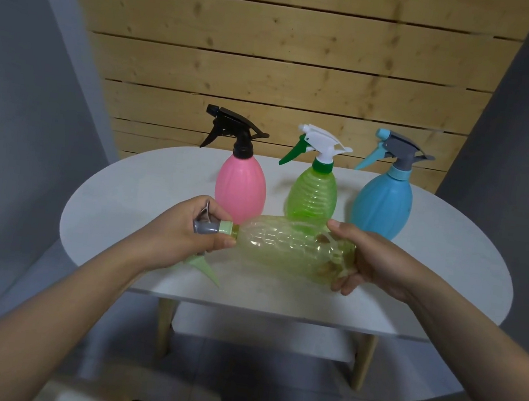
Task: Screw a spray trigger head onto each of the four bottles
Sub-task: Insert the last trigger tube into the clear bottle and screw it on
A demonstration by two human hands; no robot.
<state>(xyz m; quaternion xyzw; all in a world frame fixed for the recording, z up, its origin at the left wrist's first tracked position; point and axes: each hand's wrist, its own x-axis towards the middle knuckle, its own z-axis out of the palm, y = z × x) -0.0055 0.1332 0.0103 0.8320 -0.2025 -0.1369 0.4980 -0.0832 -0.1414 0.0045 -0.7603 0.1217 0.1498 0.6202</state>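
Now, at centre-left of the frame, the left hand (183,234) is closed around a grey trigger head (209,227) at the neck of a clear yellow-green bottle (290,248), held sideways above the white table (108,202). The right hand (371,262) grips its base. Behind stand pink (241,187), green (315,194) and blue (383,202) bottles, all capped.

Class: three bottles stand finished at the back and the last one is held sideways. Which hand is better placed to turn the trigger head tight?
The left hand. It already wraps the grey-and-green trigger head at the neck, while the right hand grips the base of the yellow-green bottle, steadying it.
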